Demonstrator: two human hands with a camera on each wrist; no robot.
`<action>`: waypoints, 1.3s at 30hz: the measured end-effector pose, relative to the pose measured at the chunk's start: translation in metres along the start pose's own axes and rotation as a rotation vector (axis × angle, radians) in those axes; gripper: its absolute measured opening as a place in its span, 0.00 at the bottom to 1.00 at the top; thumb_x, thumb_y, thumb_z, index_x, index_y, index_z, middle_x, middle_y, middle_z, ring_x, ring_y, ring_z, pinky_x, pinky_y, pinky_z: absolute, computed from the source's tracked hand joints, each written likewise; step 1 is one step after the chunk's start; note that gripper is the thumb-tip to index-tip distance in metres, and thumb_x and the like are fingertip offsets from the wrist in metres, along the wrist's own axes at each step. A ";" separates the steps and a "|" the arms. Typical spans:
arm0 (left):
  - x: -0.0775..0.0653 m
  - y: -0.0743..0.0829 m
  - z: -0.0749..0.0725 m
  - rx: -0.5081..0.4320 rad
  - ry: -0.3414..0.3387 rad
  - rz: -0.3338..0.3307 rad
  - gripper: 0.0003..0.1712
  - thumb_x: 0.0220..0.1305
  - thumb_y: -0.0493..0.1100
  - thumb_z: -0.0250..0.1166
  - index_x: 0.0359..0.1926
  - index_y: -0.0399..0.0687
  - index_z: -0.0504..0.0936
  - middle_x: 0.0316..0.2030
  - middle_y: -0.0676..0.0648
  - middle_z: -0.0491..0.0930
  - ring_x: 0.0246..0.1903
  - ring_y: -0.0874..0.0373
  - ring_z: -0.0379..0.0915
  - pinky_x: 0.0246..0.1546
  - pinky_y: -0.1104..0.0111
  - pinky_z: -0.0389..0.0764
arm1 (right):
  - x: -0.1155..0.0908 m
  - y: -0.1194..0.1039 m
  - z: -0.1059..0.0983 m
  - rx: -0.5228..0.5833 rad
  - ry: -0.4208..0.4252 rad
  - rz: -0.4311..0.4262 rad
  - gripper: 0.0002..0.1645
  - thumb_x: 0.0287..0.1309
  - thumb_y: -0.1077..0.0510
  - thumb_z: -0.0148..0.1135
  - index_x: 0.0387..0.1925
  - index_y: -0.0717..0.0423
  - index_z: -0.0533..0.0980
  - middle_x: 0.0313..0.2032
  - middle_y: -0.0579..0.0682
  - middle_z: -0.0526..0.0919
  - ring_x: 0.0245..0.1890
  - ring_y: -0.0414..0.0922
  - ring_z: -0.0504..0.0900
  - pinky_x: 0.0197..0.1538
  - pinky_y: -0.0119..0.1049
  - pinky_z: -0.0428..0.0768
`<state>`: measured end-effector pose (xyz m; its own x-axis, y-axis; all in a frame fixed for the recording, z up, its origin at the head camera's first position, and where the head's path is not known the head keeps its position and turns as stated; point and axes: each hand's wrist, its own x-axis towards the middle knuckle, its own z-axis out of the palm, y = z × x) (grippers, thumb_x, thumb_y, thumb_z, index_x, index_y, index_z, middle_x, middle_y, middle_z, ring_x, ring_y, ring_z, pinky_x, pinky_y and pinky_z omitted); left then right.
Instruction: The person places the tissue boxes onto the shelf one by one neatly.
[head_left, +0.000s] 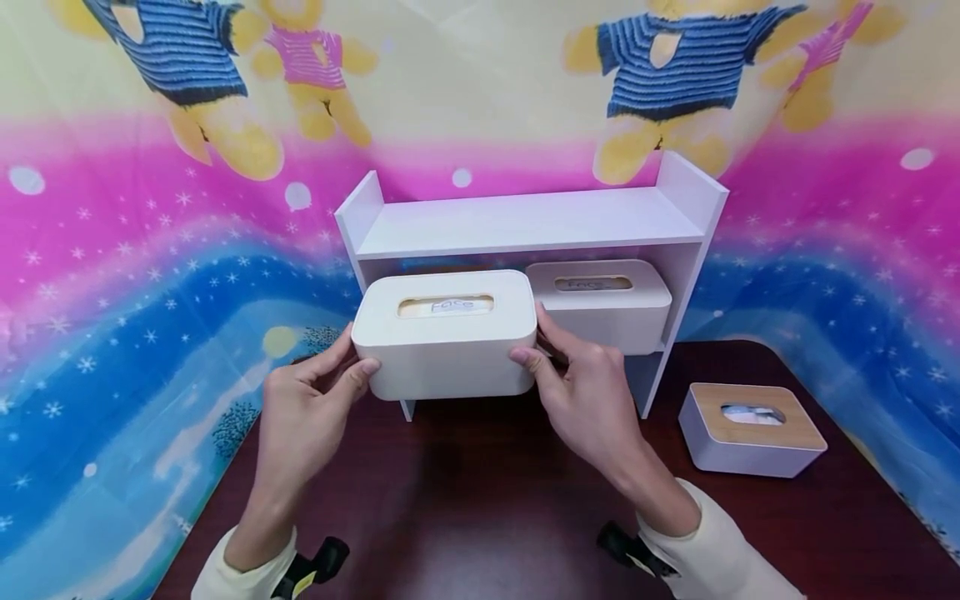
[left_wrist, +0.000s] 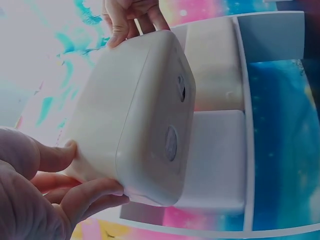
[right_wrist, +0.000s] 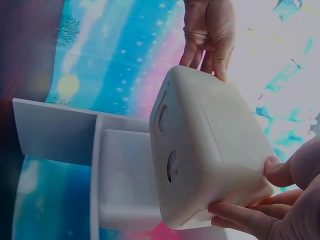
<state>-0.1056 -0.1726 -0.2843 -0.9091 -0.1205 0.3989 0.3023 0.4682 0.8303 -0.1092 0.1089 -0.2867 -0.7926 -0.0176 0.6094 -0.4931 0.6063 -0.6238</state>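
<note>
A cream tissue box point(head_left: 450, 371) with rounded corners is held up in front of the white shelf unit, between both hands. Through the oval slot in its lid, a pack with "Face" lettering shows. My left hand point(head_left: 311, 412) grips its left end, thumb on the front face. At the opposite end my right hand point(head_left: 588, 396) holds it the same way. Two round holes point(left_wrist: 171, 143) mark the box's underside in the wrist views. Behind it, a similar tissue box point(head_left: 607, 329) sits in the shelf's right part; another pale box point(left_wrist: 215, 155) beside that one shows in the left wrist view.
The white shelf unit point(head_left: 525, 221) stands at the back of the dark table point(head_left: 465, 517), its upper board bare. On the right lies a white tissue box with a wooden lid point(head_left: 757, 429). A printed cloth point(head_left: 120, 275) with bears hangs behind and around the table.
</note>
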 end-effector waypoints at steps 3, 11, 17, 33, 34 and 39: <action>0.004 0.006 -0.003 -0.017 -0.003 0.009 0.34 0.71 0.47 0.73 0.74 0.62 0.74 0.70 0.47 0.79 0.60 0.50 0.86 0.47 0.75 0.85 | 0.006 -0.005 -0.005 0.003 -0.009 0.009 0.39 0.68 0.50 0.73 0.75 0.56 0.72 0.63 0.57 0.84 0.18 0.43 0.80 0.23 0.32 0.77; 0.017 0.024 -0.011 -0.045 0.025 0.078 0.32 0.71 0.46 0.73 0.73 0.63 0.76 0.68 0.51 0.82 0.60 0.53 0.86 0.46 0.76 0.86 | 0.026 -0.022 -0.019 0.035 -0.041 -0.010 0.39 0.70 0.53 0.71 0.78 0.52 0.69 0.71 0.56 0.78 0.64 0.53 0.85 0.58 0.51 0.86; 0.025 0.036 -0.017 -0.053 0.045 0.107 0.31 0.71 0.47 0.74 0.72 0.66 0.77 0.65 0.51 0.85 0.53 0.60 0.90 0.46 0.77 0.87 | 0.037 -0.033 -0.029 0.015 -0.039 -0.016 0.38 0.70 0.53 0.71 0.78 0.51 0.69 0.68 0.56 0.81 0.63 0.54 0.86 0.57 0.51 0.87; 0.049 0.060 -0.032 -0.095 0.077 0.129 0.28 0.70 0.49 0.74 0.68 0.71 0.80 0.64 0.48 0.86 0.55 0.59 0.90 0.44 0.74 0.88 | 0.067 -0.061 -0.042 -0.023 -0.005 0.011 0.39 0.69 0.49 0.72 0.77 0.44 0.70 0.68 0.50 0.83 0.62 0.51 0.88 0.62 0.49 0.86; 0.051 0.062 -0.033 -0.094 0.078 0.124 0.28 0.70 0.50 0.74 0.69 0.71 0.80 0.64 0.48 0.86 0.56 0.57 0.89 0.44 0.75 0.88 | 0.069 -0.062 -0.043 -0.019 -0.003 0.013 0.39 0.68 0.49 0.72 0.77 0.44 0.70 0.68 0.50 0.83 0.62 0.51 0.88 0.62 0.50 0.86; 0.058 0.070 -0.035 -0.084 0.083 0.113 0.29 0.70 0.52 0.73 0.70 0.72 0.79 0.65 0.48 0.85 0.60 0.52 0.87 0.44 0.76 0.87 | 0.079 -0.067 -0.047 0.000 -0.006 0.020 0.38 0.70 0.49 0.71 0.77 0.42 0.70 0.68 0.49 0.83 0.62 0.52 0.87 0.62 0.50 0.86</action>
<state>-0.1273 -0.1772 -0.1891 -0.8422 -0.1452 0.5192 0.4269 0.4084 0.8068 -0.1216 0.1040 -0.1737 -0.8043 -0.0103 0.5941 -0.4774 0.6066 -0.6357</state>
